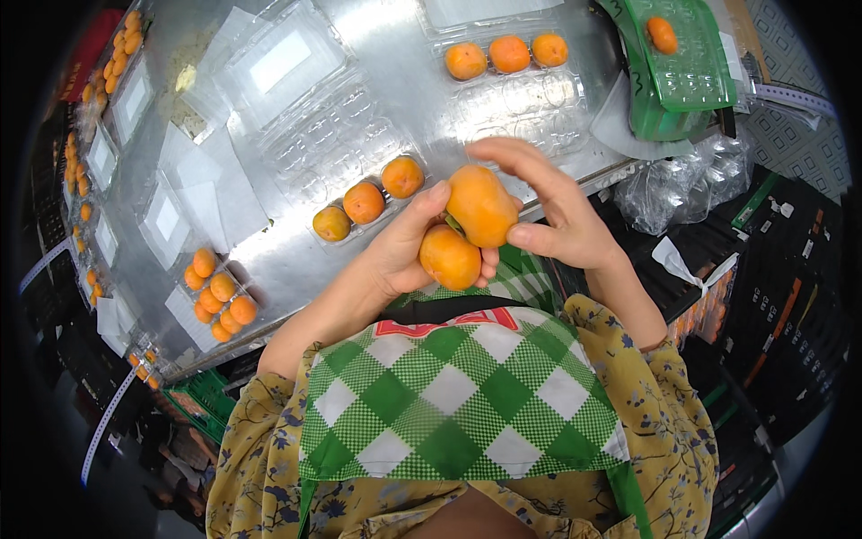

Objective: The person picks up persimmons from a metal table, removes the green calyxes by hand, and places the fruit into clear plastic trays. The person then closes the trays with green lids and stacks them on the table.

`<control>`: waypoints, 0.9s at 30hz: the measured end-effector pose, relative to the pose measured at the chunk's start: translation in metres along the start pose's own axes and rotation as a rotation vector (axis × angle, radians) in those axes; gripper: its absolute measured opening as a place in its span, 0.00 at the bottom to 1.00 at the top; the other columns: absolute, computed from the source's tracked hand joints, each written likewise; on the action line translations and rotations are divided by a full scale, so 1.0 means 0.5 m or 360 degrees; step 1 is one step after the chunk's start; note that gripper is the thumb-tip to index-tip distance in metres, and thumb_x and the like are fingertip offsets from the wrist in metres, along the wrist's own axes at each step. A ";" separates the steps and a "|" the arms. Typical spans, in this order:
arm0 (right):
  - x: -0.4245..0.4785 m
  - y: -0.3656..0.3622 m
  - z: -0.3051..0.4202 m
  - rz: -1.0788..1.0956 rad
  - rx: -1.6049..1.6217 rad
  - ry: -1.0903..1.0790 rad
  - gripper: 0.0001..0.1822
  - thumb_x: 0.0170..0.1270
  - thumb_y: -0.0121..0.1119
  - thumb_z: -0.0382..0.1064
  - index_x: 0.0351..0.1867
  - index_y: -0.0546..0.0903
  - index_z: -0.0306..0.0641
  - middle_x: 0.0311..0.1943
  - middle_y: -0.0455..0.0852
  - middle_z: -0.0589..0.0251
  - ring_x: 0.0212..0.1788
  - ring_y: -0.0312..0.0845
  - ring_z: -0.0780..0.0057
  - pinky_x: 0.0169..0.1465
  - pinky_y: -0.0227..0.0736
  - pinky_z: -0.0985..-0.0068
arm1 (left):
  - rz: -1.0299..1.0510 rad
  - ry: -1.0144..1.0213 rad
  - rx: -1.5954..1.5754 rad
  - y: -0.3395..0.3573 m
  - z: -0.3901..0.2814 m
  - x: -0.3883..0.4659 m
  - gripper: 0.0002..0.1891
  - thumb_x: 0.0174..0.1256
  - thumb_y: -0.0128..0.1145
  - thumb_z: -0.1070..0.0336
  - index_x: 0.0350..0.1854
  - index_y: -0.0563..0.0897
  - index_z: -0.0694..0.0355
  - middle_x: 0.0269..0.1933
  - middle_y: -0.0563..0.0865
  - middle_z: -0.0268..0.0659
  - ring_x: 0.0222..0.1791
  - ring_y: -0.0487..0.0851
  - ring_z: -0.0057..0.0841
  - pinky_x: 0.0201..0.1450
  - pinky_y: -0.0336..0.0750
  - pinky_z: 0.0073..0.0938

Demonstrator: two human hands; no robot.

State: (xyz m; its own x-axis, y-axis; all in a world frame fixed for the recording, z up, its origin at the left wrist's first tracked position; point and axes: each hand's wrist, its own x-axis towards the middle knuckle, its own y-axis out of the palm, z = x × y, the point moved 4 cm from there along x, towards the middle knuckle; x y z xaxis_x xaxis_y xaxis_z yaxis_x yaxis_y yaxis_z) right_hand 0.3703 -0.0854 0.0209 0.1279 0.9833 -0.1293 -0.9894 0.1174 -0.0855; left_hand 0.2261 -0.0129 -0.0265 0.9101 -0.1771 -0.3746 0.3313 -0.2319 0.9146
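Note:
Two orange persimmons rest in my left hand [397,252] in front of the apron. Its thumb presses the side of the upper persimmon [479,205], and its fingertips curl around the lower persimmon [450,257]. A bit of green calyx shows between the two fruits. My right hand [562,215] arches beside the upper one with fingers spread; its thumb tip is at the fruit's edge, and whether it touches is unclear. Just beyond my left hand, a clear plastic tray [330,145] holds three persimmons [363,202] in its near row.
Another clear tray [518,101] with three persimmons [510,54] lies farther back on the metal table [397,27]. Several persimmons [222,286] fill a pack at left. Green plastic trays [680,74] are stacked at right, above black crates [788,269]. Lidded clear packs [283,60] lie back left.

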 end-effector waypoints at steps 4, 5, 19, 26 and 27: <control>-0.002 0.019 -0.009 -0.0006 0.0421 0.0152 0.35 0.54 0.67 0.44 0.63 0.71 0.33 0.60 0.72 0.54 0.65 0.67 0.65 0.69 0.59 0.64 | 0.0032 -0.0103 -0.0256 0.008 0.011 0.012 0.52 0.60 0.40 0.21 0.63 0.67 0.75 0.32 0.84 0.49 0.27 0.85 0.37 0.30 0.83 0.38; -0.004 0.019 -0.008 -0.0027 0.0456 0.0169 0.35 0.53 0.68 0.43 0.62 0.71 0.33 0.59 0.73 0.55 0.64 0.68 0.65 0.68 0.60 0.65 | 0.0056 -0.0118 -0.0293 0.010 0.010 0.013 0.51 0.61 0.38 0.21 0.62 0.67 0.74 0.31 0.84 0.49 0.26 0.85 0.38 0.29 0.83 0.38; 0.002 -0.116 -0.108 -0.0826 -0.1137 0.0042 0.34 0.40 0.74 0.40 0.53 0.77 0.35 0.45 0.79 0.57 0.50 0.75 0.58 0.56 0.70 0.67 | -0.0557 -0.0140 0.0007 -0.035 0.008 0.019 0.39 0.70 0.35 0.30 0.61 0.74 0.66 0.31 0.85 0.43 0.30 0.85 0.33 0.34 0.81 0.37; 0.025 -0.169 -0.182 -0.0832 -0.1382 -0.0066 0.35 0.38 0.75 0.36 0.53 0.77 0.36 0.48 0.77 0.57 0.54 0.72 0.57 0.57 0.69 0.65 | -0.0595 0.0006 0.0061 -0.053 0.002 -0.007 0.35 0.71 0.42 0.36 0.60 0.76 0.66 0.34 0.85 0.43 0.33 0.84 0.32 0.36 0.81 0.36; 0.032 -0.171 -0.185 -0.0815 -0.1391 -0.0075 0.35 0.37 0.75 0.36 0.54 0.77 0.36 0.49 0.77 0.57 0.54 0.72 0.57 0.57 0.69 0.65 | -0.0593 0.0011 0.0051 -0.053 0.001 -0.007 0.34 0.71 0.42 0.36 0.60 0.76 0.66 0.34 0.85 0.43 0.33 0.84 0.32 0.36 0.81 0.37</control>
State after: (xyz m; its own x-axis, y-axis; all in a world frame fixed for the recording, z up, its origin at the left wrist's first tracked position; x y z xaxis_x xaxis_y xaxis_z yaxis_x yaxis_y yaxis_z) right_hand 0.4635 -0.0928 -0.0651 0.5008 0.8500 0.1630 -0.4169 0.4020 -0.8152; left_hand 0.2139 -0.0067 -0.0494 0.7302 -0.0682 -0.6798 0.6324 -0.3091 0.7103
